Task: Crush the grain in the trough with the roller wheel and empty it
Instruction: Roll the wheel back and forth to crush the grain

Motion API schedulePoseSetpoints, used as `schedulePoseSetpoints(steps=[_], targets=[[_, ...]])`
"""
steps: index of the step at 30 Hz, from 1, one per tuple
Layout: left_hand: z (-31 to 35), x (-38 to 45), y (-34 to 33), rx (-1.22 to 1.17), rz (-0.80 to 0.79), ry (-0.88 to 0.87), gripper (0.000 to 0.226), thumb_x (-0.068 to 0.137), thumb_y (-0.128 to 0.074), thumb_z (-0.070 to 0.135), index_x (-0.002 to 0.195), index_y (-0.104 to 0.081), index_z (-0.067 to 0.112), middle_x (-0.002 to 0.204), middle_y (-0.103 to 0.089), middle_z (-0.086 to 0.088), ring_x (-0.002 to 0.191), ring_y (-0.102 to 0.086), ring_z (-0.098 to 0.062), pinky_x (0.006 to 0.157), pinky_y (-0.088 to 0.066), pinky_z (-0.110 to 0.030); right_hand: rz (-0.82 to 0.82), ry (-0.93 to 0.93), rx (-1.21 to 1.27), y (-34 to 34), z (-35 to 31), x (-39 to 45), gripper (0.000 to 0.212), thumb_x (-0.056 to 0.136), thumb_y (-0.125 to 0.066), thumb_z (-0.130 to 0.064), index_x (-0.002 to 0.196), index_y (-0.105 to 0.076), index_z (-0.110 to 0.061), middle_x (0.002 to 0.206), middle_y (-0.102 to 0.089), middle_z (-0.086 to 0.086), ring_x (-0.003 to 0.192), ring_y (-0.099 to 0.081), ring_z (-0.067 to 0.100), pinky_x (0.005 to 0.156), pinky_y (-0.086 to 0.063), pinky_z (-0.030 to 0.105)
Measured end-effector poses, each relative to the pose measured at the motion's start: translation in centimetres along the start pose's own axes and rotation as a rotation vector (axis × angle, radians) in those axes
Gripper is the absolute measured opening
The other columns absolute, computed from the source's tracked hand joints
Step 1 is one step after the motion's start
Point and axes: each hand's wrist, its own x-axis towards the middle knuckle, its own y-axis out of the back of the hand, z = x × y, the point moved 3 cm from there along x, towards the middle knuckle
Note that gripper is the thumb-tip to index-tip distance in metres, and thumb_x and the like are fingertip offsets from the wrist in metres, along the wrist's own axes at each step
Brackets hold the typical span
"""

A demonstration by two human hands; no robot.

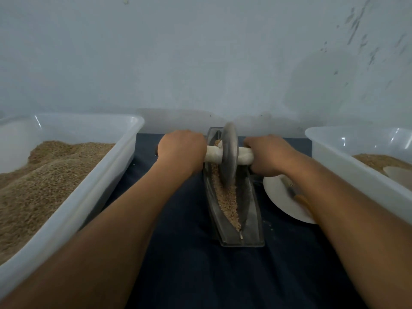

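Between the left hand (181,150) and right hand (268,155), roller wheel (229,155) apparently touching grain (227,197)

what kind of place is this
Probably a small grain-processing workbench: two hands work a roller wheel in a metal trough of grain, between a full grain tub and another tub.

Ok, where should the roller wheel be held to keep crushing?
By the pale axle handle sticking out each side of the roller wheel, from above, as the left hand and right hand do; the disc stands upright in the trough.
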Motion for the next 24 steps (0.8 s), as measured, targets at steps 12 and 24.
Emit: schedulePoseSetpoints(steps=[12, 24], targets=[[-0.3, 2.3, -0.6, 0.01, 0.076, -0.018, 0.028, 0.083, -0.066, 0.018, 0.111, -0.061, 0.02, 0.096, -0.059, -0.005, 0.089, -0.061, -0.03, 0.077, -0.056, -0.05, -0.053, 0.036, 0.09, 0.3, 0.5, 1.3, 0.036, 0.078, -0.072, -0.022, 0.112, -0.06, -0.027, 0.108, -0.066, 0.0, 0.088, -0.055, 0.02, 0.07, -0.04, 0.031], [-0.7, 3.3, -1.0, 0.042, 0.168, -0.033, 0.023, 0.083, -0.067, 0.022, 0.105, -0.061, 0.021, 0.082, -0.05, -0.001, 0.072, -0.049, -0.022, 0.062, -0.041, -0.037, -0.097, 0.029, 0.148, 0.2, 1.0, 2.8, 0.055, 0.073, -0.078, -0.023, 0.126, -0.06, -0.027, 0.114, -0.065, 0.002, 0.094, -0.057, 0.022, 0.08, -0.049, 0.036]])
